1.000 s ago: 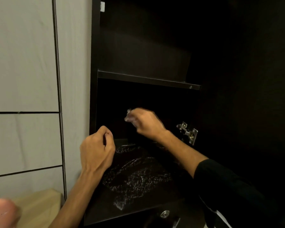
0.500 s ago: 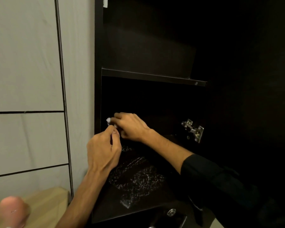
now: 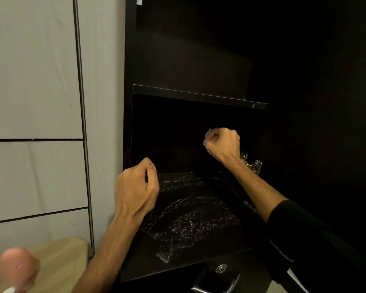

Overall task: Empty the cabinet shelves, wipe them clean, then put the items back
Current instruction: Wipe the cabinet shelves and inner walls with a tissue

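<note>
Blurred pink thing (image 3: 19,267) sits nearest, at the lower left, over a pale wood counter (image 3: 61,252). Just right of it, at the bottom edge, a metal handle (image 3: 216,286) and a round lock (image 3: 221,268) show on a dark front. Above them lies the lower shelf (image 3: 209,256) of the dark cabinet (image 3: 128,123), with a crinkled clear plastic sheet (image 3: 188,223) spread flat on it. The left hand (image 3: 136,187) hovers at the shelf's near left corner, beside the sheet's left edge; its fingers are curled with thumb against forefinger, and I cannot tell whether that grip pinches anything. Farther in and to the right, the right hand (image 3: 223,144) is raised above the shelf, its grip closed in a fist round a small pale scrap (image 3: 207,136) that shows at the knuckles. A metal hinge (image 3: 253,164) is fixed just behind that wrist. The upper shelf (image 3: 199,96) crosses above both hands. Grey wall panels (image 3: 34,81) stand left of the cabinet.
</note>
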